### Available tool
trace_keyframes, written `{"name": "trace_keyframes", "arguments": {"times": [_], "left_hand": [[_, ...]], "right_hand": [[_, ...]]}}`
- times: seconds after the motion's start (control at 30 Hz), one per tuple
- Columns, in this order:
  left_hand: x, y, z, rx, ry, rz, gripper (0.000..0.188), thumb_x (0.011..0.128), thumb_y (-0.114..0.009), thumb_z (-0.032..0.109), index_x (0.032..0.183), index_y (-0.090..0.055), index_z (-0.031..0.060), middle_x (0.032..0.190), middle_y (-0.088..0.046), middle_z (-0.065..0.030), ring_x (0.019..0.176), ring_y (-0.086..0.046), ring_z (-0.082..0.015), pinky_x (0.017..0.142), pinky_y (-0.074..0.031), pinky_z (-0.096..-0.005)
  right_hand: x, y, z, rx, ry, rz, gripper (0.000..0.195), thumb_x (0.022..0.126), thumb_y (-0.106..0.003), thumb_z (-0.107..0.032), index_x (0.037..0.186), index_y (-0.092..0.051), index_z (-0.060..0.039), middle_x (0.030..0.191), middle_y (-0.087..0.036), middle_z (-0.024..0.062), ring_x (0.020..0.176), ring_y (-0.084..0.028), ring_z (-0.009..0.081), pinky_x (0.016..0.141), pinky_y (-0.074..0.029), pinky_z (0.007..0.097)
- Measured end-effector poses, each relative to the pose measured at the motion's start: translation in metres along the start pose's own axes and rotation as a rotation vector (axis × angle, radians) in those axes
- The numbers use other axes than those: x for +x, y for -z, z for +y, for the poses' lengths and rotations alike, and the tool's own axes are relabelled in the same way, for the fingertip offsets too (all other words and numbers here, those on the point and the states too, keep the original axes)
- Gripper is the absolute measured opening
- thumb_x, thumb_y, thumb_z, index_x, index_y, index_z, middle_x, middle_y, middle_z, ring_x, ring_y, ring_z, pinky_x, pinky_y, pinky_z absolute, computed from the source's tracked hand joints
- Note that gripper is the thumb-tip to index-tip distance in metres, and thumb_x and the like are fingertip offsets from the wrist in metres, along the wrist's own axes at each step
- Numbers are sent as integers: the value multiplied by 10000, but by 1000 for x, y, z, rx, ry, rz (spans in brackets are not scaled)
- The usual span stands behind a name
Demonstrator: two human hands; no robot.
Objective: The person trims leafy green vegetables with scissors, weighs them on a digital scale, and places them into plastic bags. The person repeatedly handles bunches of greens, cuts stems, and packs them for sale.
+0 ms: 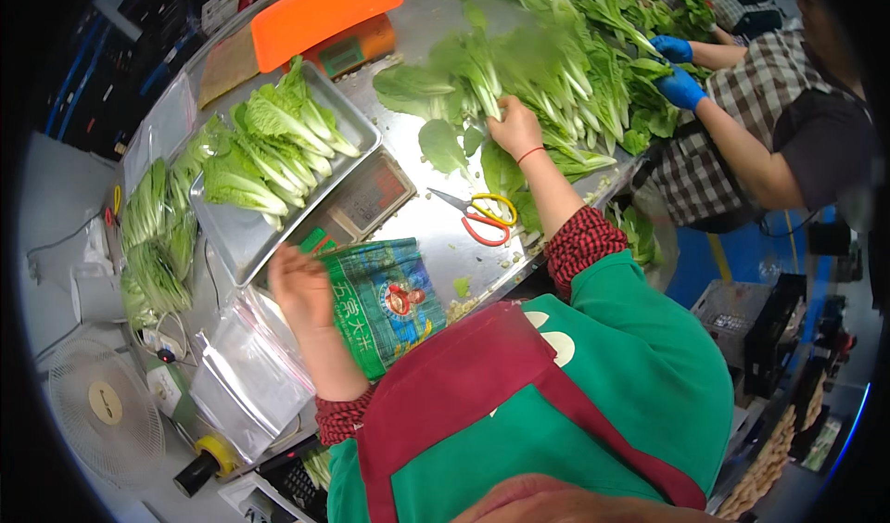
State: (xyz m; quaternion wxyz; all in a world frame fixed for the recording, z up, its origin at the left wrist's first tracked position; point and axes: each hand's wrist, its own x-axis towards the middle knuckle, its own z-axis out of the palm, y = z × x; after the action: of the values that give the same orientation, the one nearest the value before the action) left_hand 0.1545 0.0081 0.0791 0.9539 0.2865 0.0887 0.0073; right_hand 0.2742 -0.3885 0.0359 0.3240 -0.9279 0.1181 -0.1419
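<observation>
My right hand (516, 130) pinches the pale stem end of a leafy green (484, 78) at the near edge of a large heap of greens (577, 85). Below that wrist, a pair of scissors (487, 215) with one yellow and one red handle loop lies on the steel table (445, 227), blades apart. My left hand (300, 288), blurred by motion, hovers by the near corner of a metal tray (240, 255) with nothing visible in it. Several lettuce-like heads (278, 140) lie in that tray. Beside my left wrist rests a green printed woven bag (389, 300).
The tray sits over a scale with a keypad (372, 192). Behind stands an orange scale (351, 50) with an orange pan (327, 12). Bagged greens (156, 245), clear plastic bags (250, 377) and a fan (106, 405) are at left. A co-worker's blue-gloved hands (678, 86) handle greens at right.
</observation>
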Motion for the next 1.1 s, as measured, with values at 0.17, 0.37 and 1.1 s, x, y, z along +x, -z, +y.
{"name": "trace_keyframes", "arguments": {"times": [0.17,0.37,1.1], "left_hand": [[-21,-61,-99,427,493,-197,580,883,-583,186,1357,-307,-2,1256,-485,-169,1131,-503,-261,921,-426,-365],[-26,-56,-129,175,561,101,297,864,-592,90,1122,-469,9,881,-586,-95,870,-592,-239,834,-494,-428],[-38,-49,-134,287,673,59,156,844,-596,82,972,-516,42,856,-601,-90,751,-607,-205,686,-524,-386]], "right_hand": [[-76,20,-49,740,-30,-463,328,785,-621,-155,1070,-553,-8,786,-654,102,666,-606,134,617,-495,275],[-109,48,5,86,160,-112,206,787,-615,-266,863,-623,-75,763,-619,158,749,-600,346,699,-481,406],[2,75,52,-396,53,113,418,751,-676,-227,1083,-535,-17,1074,-525,200,1011,-510,343,857,-437,404]]}}
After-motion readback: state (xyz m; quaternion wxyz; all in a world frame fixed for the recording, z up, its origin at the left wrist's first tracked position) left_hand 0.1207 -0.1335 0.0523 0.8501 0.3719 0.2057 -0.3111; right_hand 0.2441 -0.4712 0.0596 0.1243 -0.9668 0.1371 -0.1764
